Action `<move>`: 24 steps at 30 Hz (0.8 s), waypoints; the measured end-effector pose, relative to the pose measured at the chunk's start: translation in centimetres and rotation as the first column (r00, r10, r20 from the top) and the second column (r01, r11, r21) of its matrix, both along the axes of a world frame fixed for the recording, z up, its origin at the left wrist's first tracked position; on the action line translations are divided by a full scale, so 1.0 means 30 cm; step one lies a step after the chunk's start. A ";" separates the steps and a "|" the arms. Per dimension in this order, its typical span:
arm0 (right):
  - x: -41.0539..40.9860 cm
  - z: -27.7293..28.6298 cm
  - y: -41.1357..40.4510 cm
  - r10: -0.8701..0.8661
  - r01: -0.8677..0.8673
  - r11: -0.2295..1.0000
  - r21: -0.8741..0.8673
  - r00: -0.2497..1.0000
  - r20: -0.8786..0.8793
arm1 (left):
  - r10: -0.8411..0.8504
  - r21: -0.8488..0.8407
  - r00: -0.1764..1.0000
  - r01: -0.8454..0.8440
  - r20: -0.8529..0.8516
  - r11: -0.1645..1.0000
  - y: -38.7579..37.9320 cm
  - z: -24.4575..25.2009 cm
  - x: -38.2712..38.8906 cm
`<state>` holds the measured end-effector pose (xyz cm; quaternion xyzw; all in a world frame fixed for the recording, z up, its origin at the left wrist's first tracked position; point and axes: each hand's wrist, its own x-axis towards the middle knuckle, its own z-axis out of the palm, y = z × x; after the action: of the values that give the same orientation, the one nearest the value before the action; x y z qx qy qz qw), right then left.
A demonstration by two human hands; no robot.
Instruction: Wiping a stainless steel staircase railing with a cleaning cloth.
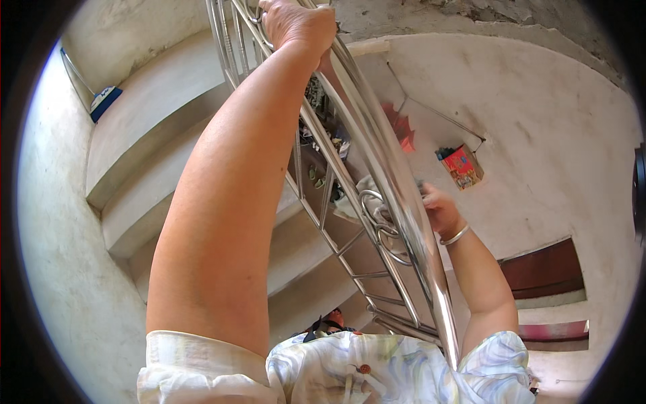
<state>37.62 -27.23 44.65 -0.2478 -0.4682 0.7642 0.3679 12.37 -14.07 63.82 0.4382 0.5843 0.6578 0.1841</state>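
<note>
A shiny stainless-steel stair railing (pixel 404 182) runs from the top of the view down to my chest, with thin bars and ring ornaments below its thick handrail. My left hand (pixel 300 25) grips its upper part; some fingers are hidden at the picture's edge. On the railing's right side is my right hand (pixel 441 209), slightly blurred, with a pale bangle (pixel 455 235) at the wrist. It holds a light grey cloth (pixel 371 202), which shows between the bars and is partly covered by the handrail.
Concrete steps (pixel 166 108) rise on the left beside a whitewashed wall (pixel 55 227). A blue-and-white broom head (pixel 105 102) rests on an upper step. Beyond the railing, a red printed box (pixel 462 167) is by the wall, and green slippers (pixel 317 178) lie below. My foot (pixel 335 316) shows under my shirt.
</note>
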 end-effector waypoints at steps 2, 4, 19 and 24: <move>-0.006 -0.071 0.009 -0.054 0.025 0.965 0.262 0.993 0.108 | -0.039 -0.005 0.999 0.039 0.027 0.999 -0.013 0.021 0.028; -0.044 -0.121 0.044 -0.056 0.019 0.961 0.276 0.990 0.129 | -0.058 -0.015 0.997 0.059 0.041 0.998 -0.032 0.030 0.034; -0.085 -0.125 0.135 -0.237 -0.156 0.761 0.629 0.836 0.494 | -0.119 -0.029 0.990 0.121 0.080 0.992 0.009 0.003 0.015; -0.164 -0.068 0.100 -0.194 -0.151 0.794 0.588 0.855 0.481 | -0.103 -0.031 0.988 0.107 0.112 0.994 -0.069 0.027 0.024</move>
<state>32.68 -24.24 42.60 -0.3186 -0.7661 0.4729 0.2965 13.09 -16.14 64.63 0.4277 0.5615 0.6595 0.2587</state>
